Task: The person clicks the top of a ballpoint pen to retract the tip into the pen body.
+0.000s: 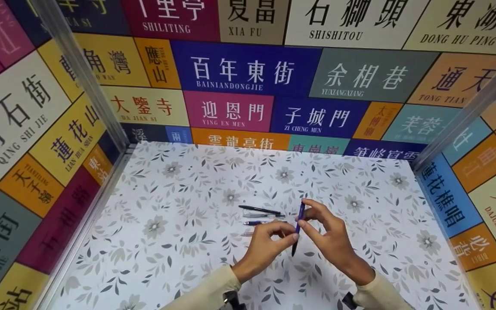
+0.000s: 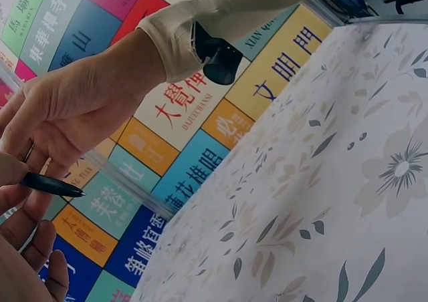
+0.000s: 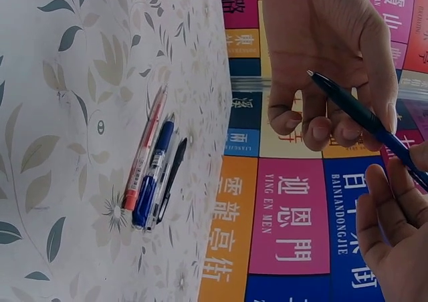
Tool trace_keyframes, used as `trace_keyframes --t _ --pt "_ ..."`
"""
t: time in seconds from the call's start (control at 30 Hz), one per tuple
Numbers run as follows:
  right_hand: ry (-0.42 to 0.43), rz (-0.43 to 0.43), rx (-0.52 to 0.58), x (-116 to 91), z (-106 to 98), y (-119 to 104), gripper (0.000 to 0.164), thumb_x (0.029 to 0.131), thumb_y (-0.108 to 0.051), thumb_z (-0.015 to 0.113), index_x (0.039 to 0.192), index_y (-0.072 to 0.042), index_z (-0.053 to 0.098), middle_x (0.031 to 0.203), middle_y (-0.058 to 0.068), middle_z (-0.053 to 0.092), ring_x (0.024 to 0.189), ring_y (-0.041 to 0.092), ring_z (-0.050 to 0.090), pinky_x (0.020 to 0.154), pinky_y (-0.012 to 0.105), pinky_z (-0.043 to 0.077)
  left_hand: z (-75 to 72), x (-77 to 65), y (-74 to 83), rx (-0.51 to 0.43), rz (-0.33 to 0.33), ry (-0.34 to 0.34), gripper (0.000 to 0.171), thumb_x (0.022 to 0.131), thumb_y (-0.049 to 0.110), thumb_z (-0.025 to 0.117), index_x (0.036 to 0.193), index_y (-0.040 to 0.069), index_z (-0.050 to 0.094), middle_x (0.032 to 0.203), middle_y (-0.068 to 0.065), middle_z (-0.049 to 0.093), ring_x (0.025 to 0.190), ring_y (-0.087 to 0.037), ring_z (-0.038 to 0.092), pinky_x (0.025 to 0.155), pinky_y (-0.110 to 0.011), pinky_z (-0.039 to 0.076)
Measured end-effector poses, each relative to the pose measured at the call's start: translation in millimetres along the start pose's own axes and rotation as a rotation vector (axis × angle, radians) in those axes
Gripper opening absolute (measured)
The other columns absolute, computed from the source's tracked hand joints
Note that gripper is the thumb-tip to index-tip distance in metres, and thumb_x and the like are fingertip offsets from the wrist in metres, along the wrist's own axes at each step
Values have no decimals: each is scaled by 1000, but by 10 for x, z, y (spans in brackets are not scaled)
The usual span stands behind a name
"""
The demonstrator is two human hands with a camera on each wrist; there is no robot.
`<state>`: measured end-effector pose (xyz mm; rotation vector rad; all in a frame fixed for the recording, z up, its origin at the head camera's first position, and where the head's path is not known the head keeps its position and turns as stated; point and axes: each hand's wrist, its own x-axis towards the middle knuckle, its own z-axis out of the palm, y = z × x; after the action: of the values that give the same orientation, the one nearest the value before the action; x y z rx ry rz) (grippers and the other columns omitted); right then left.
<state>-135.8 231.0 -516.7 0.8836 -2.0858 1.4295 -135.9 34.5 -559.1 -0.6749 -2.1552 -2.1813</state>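
A slim blue pen [image 1: 301,213] with a dark lower barrel is held up at a slant over the table, its point downward. My left hand [image 1: 267,244] pinches it partway down between thumb and fingers. Higher up, my right hand [image 1: 330,234] pinches the same pen near its top. In the right wrist view the bare metal writing point shows at the end of the dark barrel. Beside my left hand lie a black pen [image 3: 175,175], a clear pen [image 3: 160,194], a blue pen [image 3: 147,194] and a red pen [image 3: 145,152], side by side.
A white floral sheet [image 1: 179,267] covers the table. Walls with coloured panels of Chinese lettering [image 1: 248,69] rise at the back and both sides. Clear corner posts [image 1: 97,90] stand where the walls meet.
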Motion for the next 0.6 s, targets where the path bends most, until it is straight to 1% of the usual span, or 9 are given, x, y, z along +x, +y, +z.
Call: trace_keyframes --t 0.1,0.2,0.33,0.6 --pt "-11 15 28 -48 -14 104 61 90 21 76 147 8 60 93 20 72 84 31 74 100 21 56 3 -2 6 -5 -19 -4 9 98 15 84 106 11 86 91 0 78 85 -6 67 80 -26 54" --pt "-18 33 63 -50 -28 113 60 92 19 76 149 6 59 92 20 72 84 30 73 97 22 57 6 0 15 -17 -40 -7 9 98 16 84 106 12 86 92 2 79 85 -7 67 80 -27 54" --pt "-30 61 100 -36 -44 105 62 92 19 75 150 5 59 92 21 72 85 29 73 94 23 58 14 0 20 -36 -60 -6 9 98 14 84 106 11 86 93 1 80 85 -7 68 80 -27 54" --pt "-59 188 135 -25 -66 60 60 97 16 72 152 -2 59 97 13 75 87 29 73 94 25 58 25 -5 23 -59 -84 -16 12 98 16 83 104 6 85 92 3 79 84 -7 67 80 -25 53"
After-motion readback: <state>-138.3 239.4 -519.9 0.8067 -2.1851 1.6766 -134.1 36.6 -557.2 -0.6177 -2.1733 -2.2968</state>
